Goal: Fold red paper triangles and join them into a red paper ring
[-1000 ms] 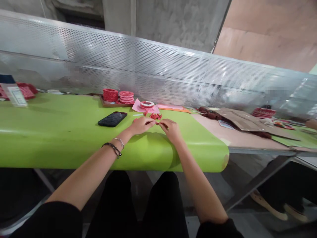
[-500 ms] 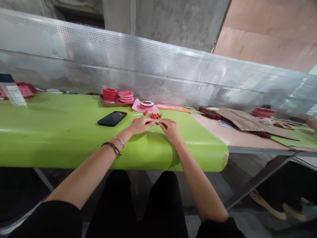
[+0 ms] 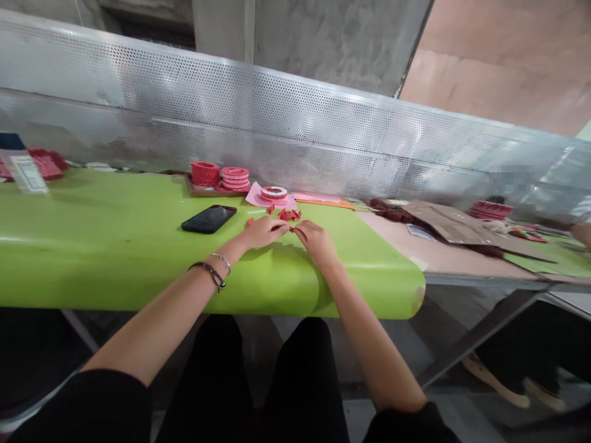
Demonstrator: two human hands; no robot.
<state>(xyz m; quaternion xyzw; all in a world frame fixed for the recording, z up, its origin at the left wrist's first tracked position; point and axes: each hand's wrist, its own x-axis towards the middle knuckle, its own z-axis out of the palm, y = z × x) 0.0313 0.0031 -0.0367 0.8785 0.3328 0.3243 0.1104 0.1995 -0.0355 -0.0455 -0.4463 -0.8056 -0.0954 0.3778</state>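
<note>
As the head view showed, your left hand (image 3: 265, 232) and right hand (image 3: 316, 239) met over the green bench (image 3: 138, 258), their fingertips nearly together. Both were closed in a pinch, thumb against fingers, on a small red piece (image 3: 291, 229) that showed between them; its shape was mostly hidden by your fingers. Just beyond your fingertips lay some red folded bits (image 3: 290, 215), and the phone (image 3: 209, 219) lay flat to the left of your left hand, apart from it.

Farther back, a brown tray (image 3: 217, 192) bore a red stack (image 3: 205, 175) and a pink stack (image 3: 235, 179) of rings, side by side. To the right of the tray, a white-topped ring stack (image 3: 274, 196) sat on pink paper (image 3: 255, 195), with an orange sheet (image 3: 344, 204) beyond it. The bottle (image 3: 28, 167) was at the far left, and cardboard (image 3: 462, 227) lay to the right. Behind everything stood a perforated metal screen (image 3: 277, 123).
</note>
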